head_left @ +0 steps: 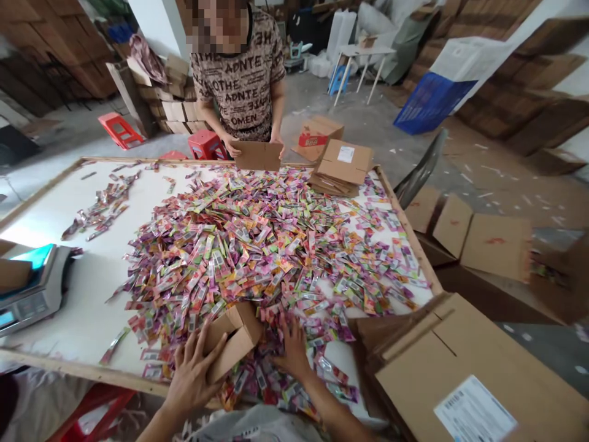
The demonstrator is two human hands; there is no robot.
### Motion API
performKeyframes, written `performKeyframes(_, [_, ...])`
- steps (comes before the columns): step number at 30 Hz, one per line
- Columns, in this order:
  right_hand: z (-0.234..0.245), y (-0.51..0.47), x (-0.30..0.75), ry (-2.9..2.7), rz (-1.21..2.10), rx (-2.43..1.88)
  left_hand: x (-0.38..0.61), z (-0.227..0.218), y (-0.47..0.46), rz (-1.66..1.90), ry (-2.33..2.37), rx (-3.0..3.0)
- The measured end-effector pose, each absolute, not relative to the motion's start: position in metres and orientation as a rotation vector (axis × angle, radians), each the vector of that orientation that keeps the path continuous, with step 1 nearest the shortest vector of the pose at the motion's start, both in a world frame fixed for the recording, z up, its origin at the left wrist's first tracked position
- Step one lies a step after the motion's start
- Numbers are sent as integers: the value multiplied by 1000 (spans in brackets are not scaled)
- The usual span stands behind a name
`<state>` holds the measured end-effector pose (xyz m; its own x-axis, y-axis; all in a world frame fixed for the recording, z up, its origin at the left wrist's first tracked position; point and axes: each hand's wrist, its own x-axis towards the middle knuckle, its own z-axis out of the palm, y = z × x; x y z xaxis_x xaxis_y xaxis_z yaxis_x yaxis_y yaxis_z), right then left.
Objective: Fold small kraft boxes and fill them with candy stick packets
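Observation:
My left hand [192, 368] grips a small open cardboard box [234, 339], tilted on its side at the near edge of the table. My right hand [292, 348] lies with fingers spread on the colourful sachets just right of the box mouth. A big heap of small colourful sachets [267, 245] covers the middle of the white table [69, 307]. Across the table a person in a patterned shirt [239, 80] holds another small cardboard box [257, 156] with both hands.
A weighing scale [32, 288] stands at the table's left edge. Flat cardboard boxes [343, 167] are stacked at the far right corner. A large open carton [464, 374] sits near right. Red stools [120, 129] and cartons stand behind.

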<state>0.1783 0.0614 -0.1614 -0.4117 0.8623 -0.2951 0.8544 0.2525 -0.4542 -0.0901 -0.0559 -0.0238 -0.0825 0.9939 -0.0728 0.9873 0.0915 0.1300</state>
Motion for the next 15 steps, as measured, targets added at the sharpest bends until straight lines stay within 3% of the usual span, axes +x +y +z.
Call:
performKeyframes(6, [-174,53,153,-2707,501,-1507,-108,1,-58,204,2129,2013])
performKeyframes(9, [-181,86,124,-2745,346,-1353,-129,30,-80,435,2184,1888])
performKeyframes(12, [-176,127,100,-2769,297,-1212,-150,58,-115,868,2326,1412])
performKeyframes(15, [-161,161,86,-2695,533,-1220,-166,69,-145,1259,2315,569])
